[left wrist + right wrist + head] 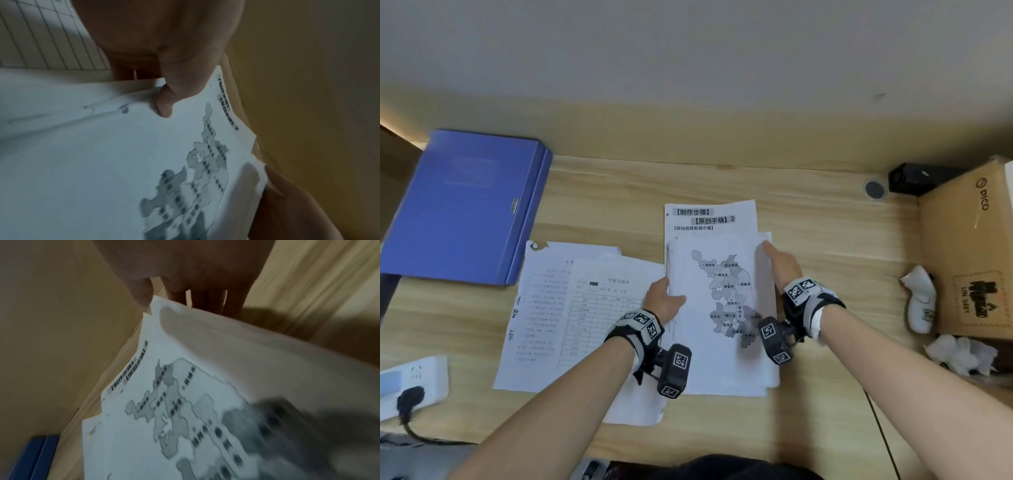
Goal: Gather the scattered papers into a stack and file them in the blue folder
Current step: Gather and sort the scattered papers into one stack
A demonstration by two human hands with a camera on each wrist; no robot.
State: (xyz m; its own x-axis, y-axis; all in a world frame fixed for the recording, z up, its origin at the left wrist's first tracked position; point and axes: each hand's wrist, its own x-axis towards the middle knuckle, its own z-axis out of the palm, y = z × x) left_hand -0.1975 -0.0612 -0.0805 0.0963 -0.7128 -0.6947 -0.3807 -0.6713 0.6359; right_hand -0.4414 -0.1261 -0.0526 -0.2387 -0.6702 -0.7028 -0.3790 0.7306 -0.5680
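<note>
A stack of papers topped by a grey map sheet (pixel 722 308) lies mid-desk, over a sheet with bold headings (pixel 709 216). My left hand (pixel 667 298) pinches the stack's left edge; its thumb (pixel 164 104) lies on the map sheet (pixel 123 162) with fingers underneath. My right hand (pixel 779 262) holds the right edge, which curls upward. There the thumb (pixel 144 295) sits at the corner of the map sheet (pixel 185 402) and the fingers (pixel 205 300) reach beneath. Loose form sheets (pixel 571 308) lie to the left. The closed blue folder (pixel 465 205) lies at the far left.
A white power strip (pixel 414 377) with a black plug sits at the near left edge. A cardboard box (pixel 969 246) stands at the right, with white crumpled items (pixel 919 298) beside it. A black device (pixel 914 178) is at the back right.
</note>
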